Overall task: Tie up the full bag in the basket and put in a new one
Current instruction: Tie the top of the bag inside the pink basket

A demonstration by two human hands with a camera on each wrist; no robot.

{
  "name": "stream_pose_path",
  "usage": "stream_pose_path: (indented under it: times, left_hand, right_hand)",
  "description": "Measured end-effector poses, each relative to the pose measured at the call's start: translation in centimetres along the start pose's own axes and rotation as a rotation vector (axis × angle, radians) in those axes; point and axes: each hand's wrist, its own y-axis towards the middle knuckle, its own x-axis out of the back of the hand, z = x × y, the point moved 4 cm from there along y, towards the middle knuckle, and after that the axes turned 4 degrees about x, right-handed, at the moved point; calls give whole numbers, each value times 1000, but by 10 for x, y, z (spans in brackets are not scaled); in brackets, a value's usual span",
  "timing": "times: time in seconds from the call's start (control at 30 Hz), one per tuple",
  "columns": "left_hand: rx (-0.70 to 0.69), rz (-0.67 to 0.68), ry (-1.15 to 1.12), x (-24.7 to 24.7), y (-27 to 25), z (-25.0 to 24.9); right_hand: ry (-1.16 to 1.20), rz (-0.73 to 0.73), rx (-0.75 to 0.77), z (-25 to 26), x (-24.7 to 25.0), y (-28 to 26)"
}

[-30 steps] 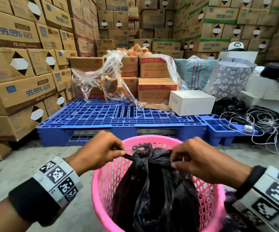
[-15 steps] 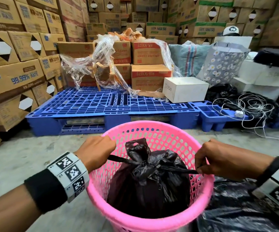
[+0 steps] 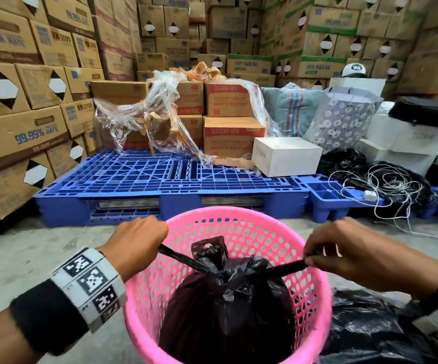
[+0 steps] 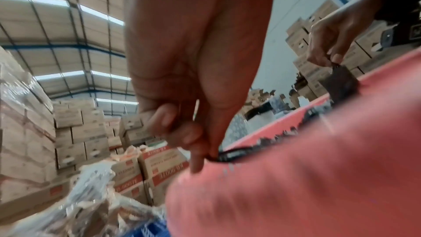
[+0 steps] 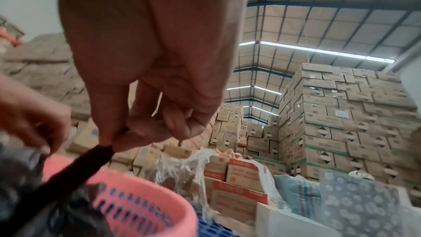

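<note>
A full black bag sits inside the pink basket on the floor. Its two handle strips are drawn out sideways from a knot at the top. My left hand pinches the left strip over the basket's left rim. My right hand pinches the right strip over the right rim. In the left wrist view the left hand pinches the black strip. The right wrist view shows the right hand pinching its strip.
Another black plastic bag lies on the floor right of the basket. A blue pallet with cartons, torn plastic wrap and a white box stands behind. Tangled white cord lies at right. Stacked cartons wall the left.
Both hands have pulled apart from the middle of the bag out to the basket's rims. The handle strips have drawn taut and the knot has tightened; the bag sits lower in the basket.
</note>
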Motion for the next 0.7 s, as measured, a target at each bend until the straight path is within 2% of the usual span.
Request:
stream_pose_path:
  times: [0.07, 0.1, 0.23, 0.3, 0.4, 0.57, 0.63, 0.7]
  left_hand:
    - [18, 27, -94, 11, 5, 5]
    - [22, 57, -234, 16, 8, 4]
    - [-27, 251, -1217, 33, 2, -20]
    - [-149, 294, -1445, 44, -9, -40]
    - [-272, 341, -1510, 47, -21, -61]
    - [-275, 381, -1628, 47, -24, -56]
    - [-314, 345, -1543, 49, -25, -51]
    - [-353, 307, -1444, 49, -27, -49]
  right_hand:
    - [103, -65, 72, 22, 11, 13]
    - [152, -78, 107, 32, 14, 20]
    - [286, -94, 211, 66, 19, 44]
    - [331, -115, 236, 77, 19, 52]
    - [404, -136, 222, 84, 15, 65]
    - [510, -196, 125, 74, 8, 72]
    - [511, -199, 112, 73, 7, 72]
    - [505, -144, 80, 69, 3, 73]
